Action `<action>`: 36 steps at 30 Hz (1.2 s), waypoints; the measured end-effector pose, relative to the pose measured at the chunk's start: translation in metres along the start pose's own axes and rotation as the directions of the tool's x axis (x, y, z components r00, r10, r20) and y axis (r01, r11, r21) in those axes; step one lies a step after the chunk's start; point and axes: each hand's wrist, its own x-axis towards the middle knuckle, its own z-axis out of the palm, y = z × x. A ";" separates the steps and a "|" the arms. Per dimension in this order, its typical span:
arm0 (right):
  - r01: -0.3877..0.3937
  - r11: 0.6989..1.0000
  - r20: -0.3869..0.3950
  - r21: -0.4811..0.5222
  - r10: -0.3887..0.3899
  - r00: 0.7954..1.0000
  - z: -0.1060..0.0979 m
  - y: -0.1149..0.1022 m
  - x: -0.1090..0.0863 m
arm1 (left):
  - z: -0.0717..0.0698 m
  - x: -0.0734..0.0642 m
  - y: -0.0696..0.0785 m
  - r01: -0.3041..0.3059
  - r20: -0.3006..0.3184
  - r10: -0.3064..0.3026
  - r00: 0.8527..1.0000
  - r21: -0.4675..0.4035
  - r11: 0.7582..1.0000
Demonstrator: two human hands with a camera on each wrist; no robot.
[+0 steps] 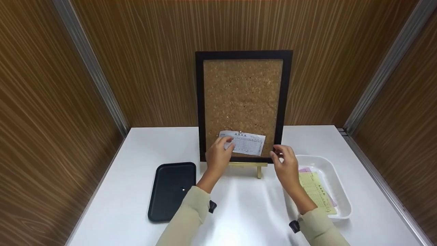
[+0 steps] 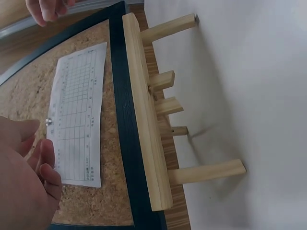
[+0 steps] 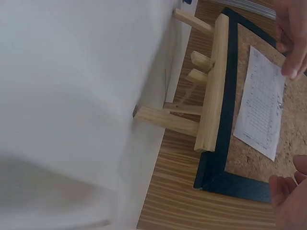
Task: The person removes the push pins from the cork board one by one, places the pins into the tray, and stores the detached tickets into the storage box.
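Observation:
A white printed slip hangs slightly tilted low on the black-framed corkboard, with a small clear push pin at its top edge. My left hand is in front of the slip's left end, thumb and fingers bent with a gap between them and nothing visible in it. By the board's lower right corner is my right hand, its fingers loosely curled and no object showing in them. Both hands also appear in each wrist view, on either side of the slip.
A wooden easel supports the board on the white table. To the left lies a black tray with a tiny shiny pin. A white tray at right holds yellow and pink slips. Wood-grain panels surround the table.

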 end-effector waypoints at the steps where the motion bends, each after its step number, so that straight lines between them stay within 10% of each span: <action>1: 0.012 1.000 0.006 -0.012 -0.012 1.000 0.003 0.000 0.002 | 0.002 0.002 0.001 0.007 -0.004 -0.007 1.000 -0.004 1.000; 36: 0.082 0.993 0.006 -0.079 -0.082 0.997 0.057 0.001 0.039 | 0.038 0.024 0.011 -0.019 -0.158 0.016 0.987 -0.018 1.000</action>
